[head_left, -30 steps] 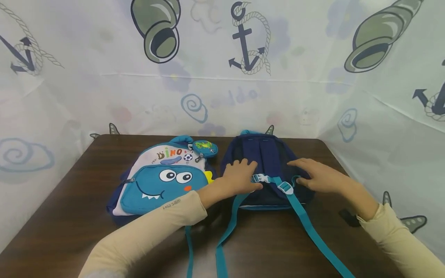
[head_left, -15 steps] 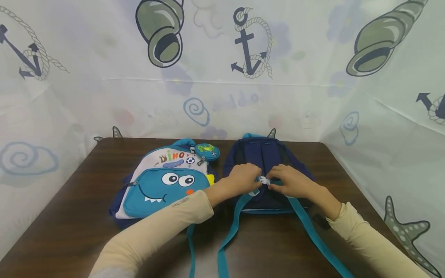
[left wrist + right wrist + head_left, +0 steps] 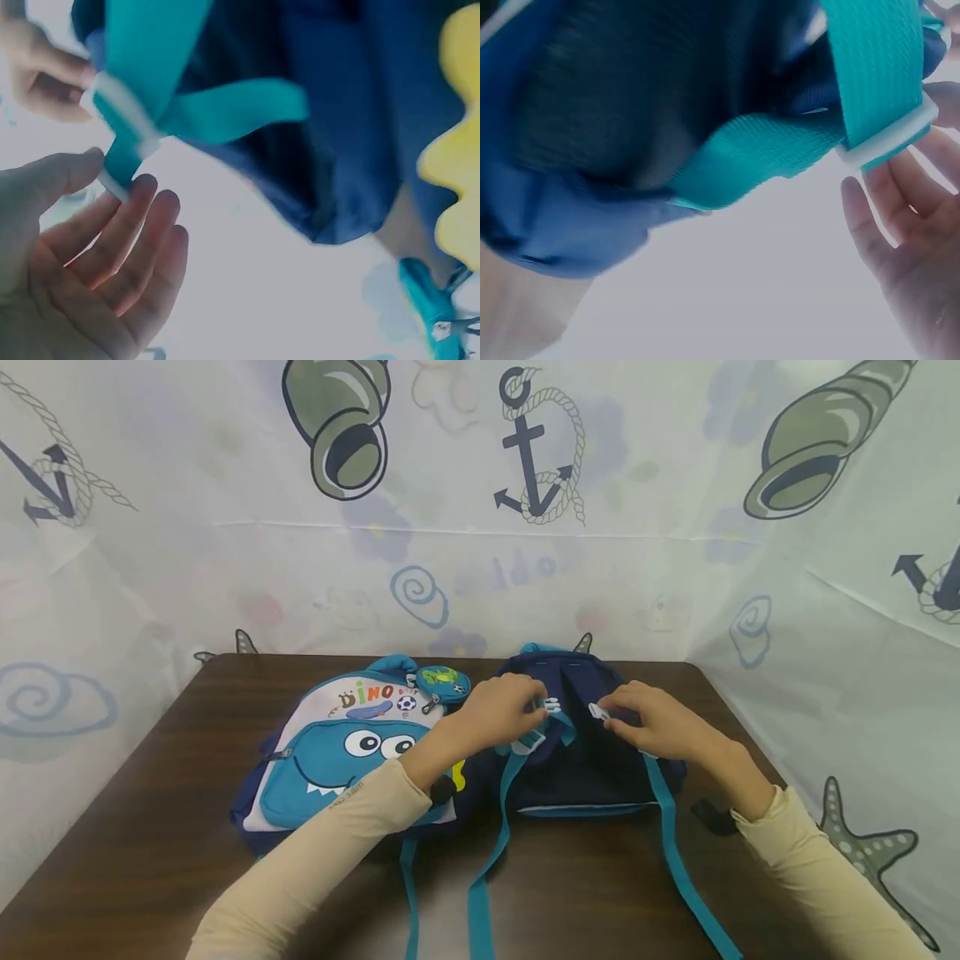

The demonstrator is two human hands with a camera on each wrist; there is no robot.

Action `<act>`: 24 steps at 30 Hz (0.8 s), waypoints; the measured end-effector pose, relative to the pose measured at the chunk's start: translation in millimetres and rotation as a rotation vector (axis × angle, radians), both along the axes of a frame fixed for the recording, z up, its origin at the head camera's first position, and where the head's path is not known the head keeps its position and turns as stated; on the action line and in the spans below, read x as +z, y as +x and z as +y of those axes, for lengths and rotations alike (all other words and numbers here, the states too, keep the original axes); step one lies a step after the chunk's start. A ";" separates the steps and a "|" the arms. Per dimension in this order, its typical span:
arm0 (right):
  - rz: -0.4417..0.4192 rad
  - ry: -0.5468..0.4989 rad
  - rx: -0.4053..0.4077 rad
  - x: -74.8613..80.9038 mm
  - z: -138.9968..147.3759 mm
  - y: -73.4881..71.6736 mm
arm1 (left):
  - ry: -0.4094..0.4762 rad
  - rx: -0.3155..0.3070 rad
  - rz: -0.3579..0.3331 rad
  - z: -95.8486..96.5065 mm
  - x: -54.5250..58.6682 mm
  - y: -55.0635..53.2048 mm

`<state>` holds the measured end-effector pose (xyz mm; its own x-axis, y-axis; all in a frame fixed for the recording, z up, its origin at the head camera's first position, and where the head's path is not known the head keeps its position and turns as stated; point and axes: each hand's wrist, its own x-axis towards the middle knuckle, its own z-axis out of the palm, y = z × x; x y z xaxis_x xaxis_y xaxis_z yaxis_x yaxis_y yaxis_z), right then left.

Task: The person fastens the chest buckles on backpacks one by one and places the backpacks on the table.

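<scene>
The left hand (image 3: pixel 504 706) and right hand (image 3: pixel 662 720) each pinch one buckle half (image 3: pixel 552 704) over the navy backpack (image 3: pixel 577 785) on the table (image 3: pixel 150 835), where a loosened pinch could let a strap (image 3: pixel 670 835) drop or twist.

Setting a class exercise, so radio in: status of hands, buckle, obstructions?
Left hand pinches one buckle half; right hand, the other. Halves apart, nothing between. Dino backpack alongside, partly behind left forearm.

Booth-like setting: printed sheets (image 3: pixel 645 568), table (image 3: pixel 127 852)
</scene>
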<state>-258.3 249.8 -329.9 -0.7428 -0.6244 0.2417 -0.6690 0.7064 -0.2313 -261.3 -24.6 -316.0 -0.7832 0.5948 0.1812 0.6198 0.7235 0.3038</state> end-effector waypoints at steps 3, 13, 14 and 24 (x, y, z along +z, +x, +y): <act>0.016 -0.015 -0.017 12.5 1.6 -1.1 | 0.019 -0.015 0.000 -6.2 10.9 -2.4; -0.043 -0.027 -0.072 39.9 -1.8 -2.1 | 0.020 -0.070 0.031 -10.6 18.0 -9.5; -0.049 -0.022 -0.075 40.5 -2.6 -1.9 | 0.016 -0.073 0.036 -10.0 18.0 -9.8; -0.040 0.026 -0.078 44.9 -8.3 -3.4 | 0.001 -0.081 0.037 -3.5 21.9 -10.7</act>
